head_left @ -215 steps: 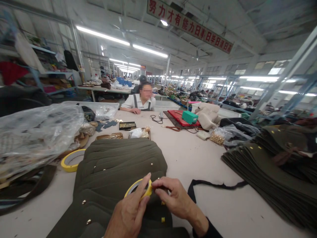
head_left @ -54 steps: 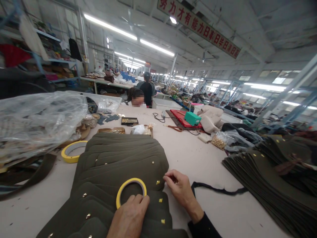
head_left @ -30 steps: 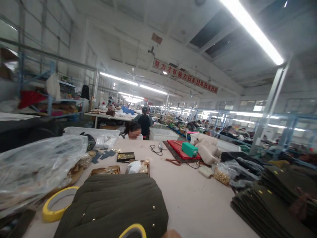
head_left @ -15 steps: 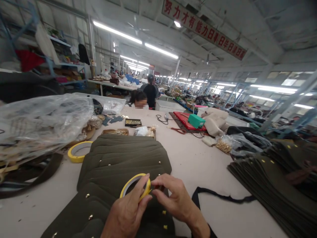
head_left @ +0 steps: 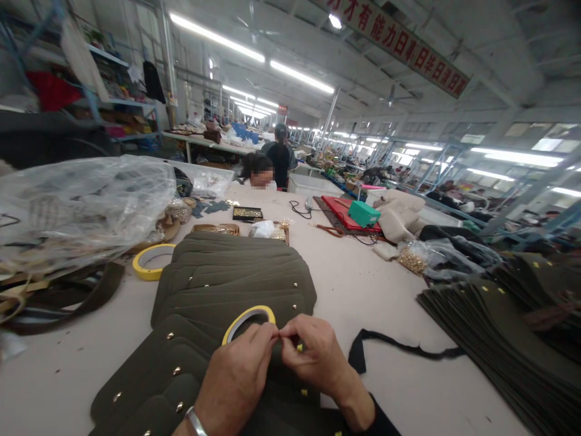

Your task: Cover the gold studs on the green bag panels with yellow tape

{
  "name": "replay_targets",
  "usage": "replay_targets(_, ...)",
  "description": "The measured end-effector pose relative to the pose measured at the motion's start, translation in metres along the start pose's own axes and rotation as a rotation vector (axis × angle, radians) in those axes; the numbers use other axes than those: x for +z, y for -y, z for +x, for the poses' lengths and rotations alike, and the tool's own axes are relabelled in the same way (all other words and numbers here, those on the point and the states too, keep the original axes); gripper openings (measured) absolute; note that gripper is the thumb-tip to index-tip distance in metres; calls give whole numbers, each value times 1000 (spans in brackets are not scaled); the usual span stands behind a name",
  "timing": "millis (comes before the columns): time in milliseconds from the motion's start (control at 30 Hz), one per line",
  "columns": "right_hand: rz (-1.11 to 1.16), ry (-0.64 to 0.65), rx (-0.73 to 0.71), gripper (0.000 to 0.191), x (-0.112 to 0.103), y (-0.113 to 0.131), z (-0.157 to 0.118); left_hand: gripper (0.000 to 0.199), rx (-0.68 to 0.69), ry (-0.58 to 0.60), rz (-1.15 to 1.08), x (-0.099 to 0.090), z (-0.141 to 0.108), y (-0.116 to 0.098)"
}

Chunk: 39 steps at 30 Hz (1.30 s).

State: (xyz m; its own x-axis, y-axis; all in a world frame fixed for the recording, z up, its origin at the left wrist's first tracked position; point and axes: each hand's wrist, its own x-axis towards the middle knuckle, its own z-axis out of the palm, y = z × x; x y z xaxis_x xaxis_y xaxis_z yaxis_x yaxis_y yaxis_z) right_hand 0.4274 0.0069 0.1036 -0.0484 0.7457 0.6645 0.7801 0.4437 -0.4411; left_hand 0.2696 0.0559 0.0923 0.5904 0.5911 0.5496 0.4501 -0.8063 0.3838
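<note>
My left hand [head_left: 238, 375] is closed around a roll of yellow tape [head_left: 249, 313], which tilts up above the knuckles. My right hand [head_left: 315, 351] pinches close against the left fingertips at the roll's right edge; whatever lies between its fingers is hidden. Under both hands spread overlapping dark olive fabric panels [head_left: 236, 260] with shiny gold studs. Small yellow tape bits [head_left: 304, 392] stick to the panel by my right wrist. A second yellow tape roll [head_left: 153, 261] lies flat to the left of the stack.
Stacked olive pieces [head_left: 481, 327] fill the right side, with a black strap [head_left: 408, 346] beside them. A large clear plastic bag [head_left: 91, 206] bulges at left. Farther back are a green box [head_left: 364, 213], a tray of gold studs [head_left: 247, 213] and a seated person [head_left: 258, 169].
My hands have come together, the right fingertips meeting the left at the tape roll. The left hand has turned over further, covering more of the roll. The view has shifted slightly.
</note>
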Motion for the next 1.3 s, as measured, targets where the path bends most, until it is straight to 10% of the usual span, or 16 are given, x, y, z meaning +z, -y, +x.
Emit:
replay_targets(200, 465, -61, 733, 10, 5, -8, 3, 19, 148, -155, -106, 1, -4, -8)
replay_targets(300, 583, -57, 900, 23, -2, -35, 2, 18, 79, -1, -48, 7, -6, -9)
replay_targets(567, 391, 45, 817, 26, 2, -62, -10, 37, -250, 594, 107, 9, 1, -10)
replay_targets(900, -94, 54, 533, 17, 17, -56, -2, 37, -263, 622, 97, 11, 1, -10)
replay_targets(1300, 187, -59, 834, 30, 8, -69, -11, 35, -295, 641, 81, 9, 2, -10)
